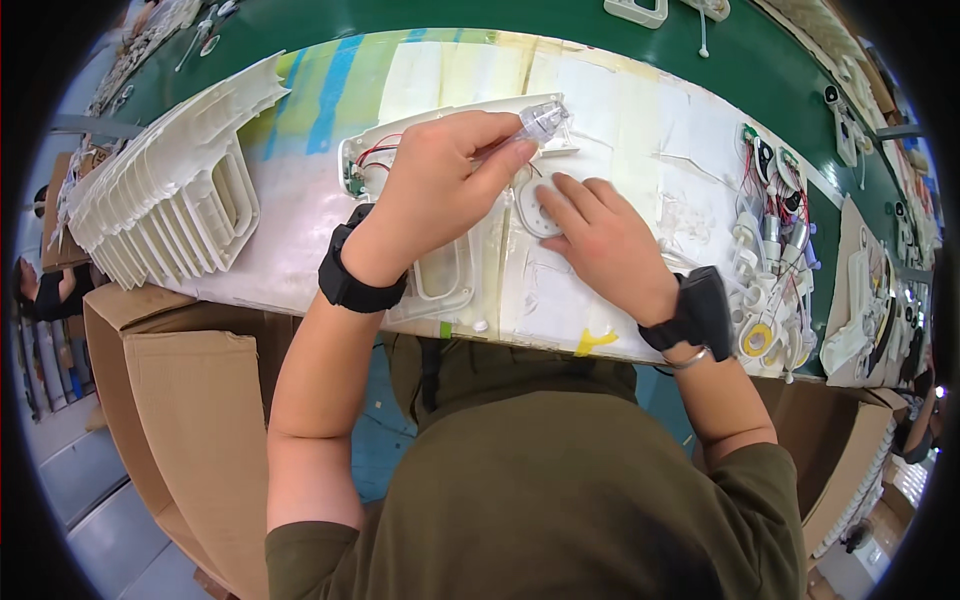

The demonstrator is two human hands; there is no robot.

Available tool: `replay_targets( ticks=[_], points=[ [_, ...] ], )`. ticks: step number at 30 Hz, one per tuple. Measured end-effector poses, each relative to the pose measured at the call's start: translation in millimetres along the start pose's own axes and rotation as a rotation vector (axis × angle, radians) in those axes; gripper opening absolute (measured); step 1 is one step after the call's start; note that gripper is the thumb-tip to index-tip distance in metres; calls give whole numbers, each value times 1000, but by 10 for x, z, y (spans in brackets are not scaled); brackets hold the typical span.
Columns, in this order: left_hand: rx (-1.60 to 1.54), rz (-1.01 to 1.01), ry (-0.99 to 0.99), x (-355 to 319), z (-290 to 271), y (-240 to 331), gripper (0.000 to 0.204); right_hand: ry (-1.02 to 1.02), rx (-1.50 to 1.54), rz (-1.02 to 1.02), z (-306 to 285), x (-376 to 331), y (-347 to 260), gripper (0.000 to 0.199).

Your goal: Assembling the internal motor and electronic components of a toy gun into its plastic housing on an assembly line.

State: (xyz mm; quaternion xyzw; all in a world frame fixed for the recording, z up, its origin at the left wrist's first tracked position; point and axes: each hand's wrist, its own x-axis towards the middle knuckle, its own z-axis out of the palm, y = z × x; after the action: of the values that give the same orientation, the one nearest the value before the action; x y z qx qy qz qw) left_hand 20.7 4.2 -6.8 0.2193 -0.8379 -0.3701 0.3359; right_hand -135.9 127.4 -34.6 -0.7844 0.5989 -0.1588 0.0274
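My left hand is closed in a pinch on a clear plastic piece, holding it above the table. Close beside it, my right hand has its fingers bent over a white rounded plastic part, gripping its right side. A thin wire runs near this part. Behind my left hand lies a long white plastic housing, partly hidden by that hand. Red wires and a small green circuit board sit in its left end. Under my left wrist a white frame-shaped part rests on the table.
Stacked white plastic shells stand at the left. On the right lies a pile of small parts with wires, motors and a yellow roll. Cardboard boxes flank me below the table edge. A green surface extends beyond the white-covered table.
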Motion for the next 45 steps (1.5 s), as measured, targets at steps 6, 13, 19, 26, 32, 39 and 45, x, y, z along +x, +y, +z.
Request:
replay_targets(
  ticks=[6, 13, 19, 26, 32, 39, 45],
  points=[
    [163, 80, -37, -46, 11, 38, 11, 426, 656, 528, -73, 165, 73, 20],
    [419, 106, -244, 43, 63, 88, 13, 608, 44, -31, -63, 412, 39, 23],
    [363, 90, -175, 121, -170, 37, 23, 245, -76, 146, -336, 540, 150, 30],
    [834, 60, -236, -249, -556, -526, 70, -162, 457, 480, -245, 817, 780, 37],
    [769, 4, -224, -259, -542, -446, 69, -251, 417, 507, -193, 820, 732, 41],
    [694, -92, -260, -249, -563, -431, 71, 23, 20, 558, 85, 686, 442, 34],
    [749, 24, -214, -228, -548, -451, 67, -169, 152, 485, -78, 736, 591, 36]
  ],
)
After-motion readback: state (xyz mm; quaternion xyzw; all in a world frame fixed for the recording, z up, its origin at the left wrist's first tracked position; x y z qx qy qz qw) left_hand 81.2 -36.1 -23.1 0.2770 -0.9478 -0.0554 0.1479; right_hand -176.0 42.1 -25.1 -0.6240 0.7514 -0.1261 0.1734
